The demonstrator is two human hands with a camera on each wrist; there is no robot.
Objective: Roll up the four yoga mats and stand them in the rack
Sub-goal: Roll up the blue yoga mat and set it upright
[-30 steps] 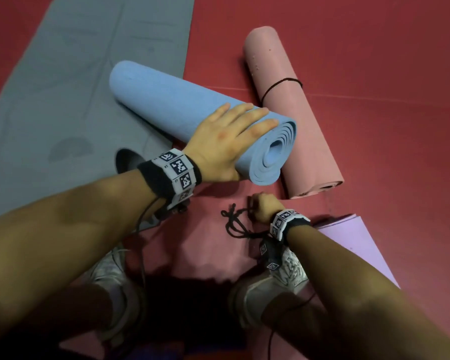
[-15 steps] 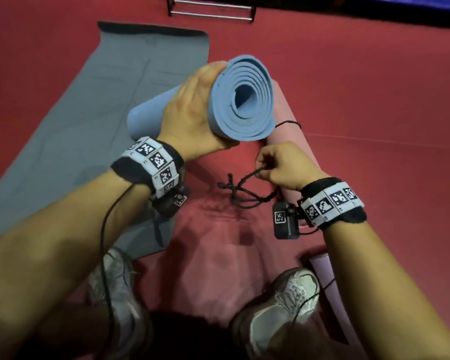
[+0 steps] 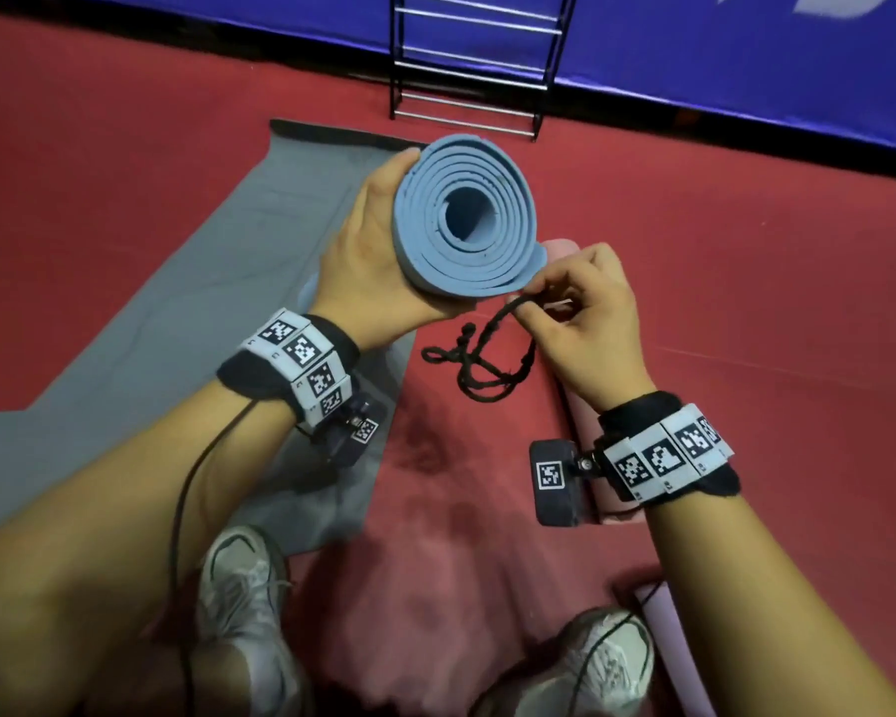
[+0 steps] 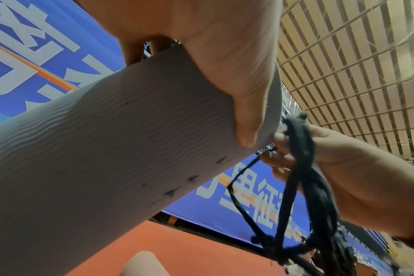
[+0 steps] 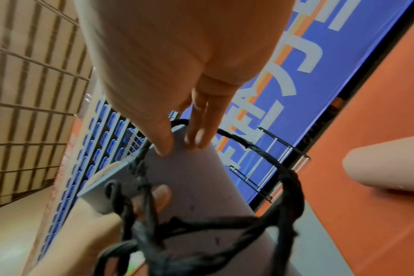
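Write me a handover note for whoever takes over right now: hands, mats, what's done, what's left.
Left hand: grips the rolled blue mat, end lifted.
Right hand: pinches the black cord just below the roll's end.
Pink mat: rolled, on the floor. Grey mat lies flat; a purple mat's edge shows by the right shoe.
Rack: no mats.
Left: tie blue, roll the rest, rack all four.

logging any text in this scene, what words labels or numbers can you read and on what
"里征": white characters on the blue banner, left wrist view; a likely reading, neighbours cut off.
Other banner characters: cropped or blurred, unreadable.
Wrist bands: square coded markers only, no words.
Blue mat: no text visible.
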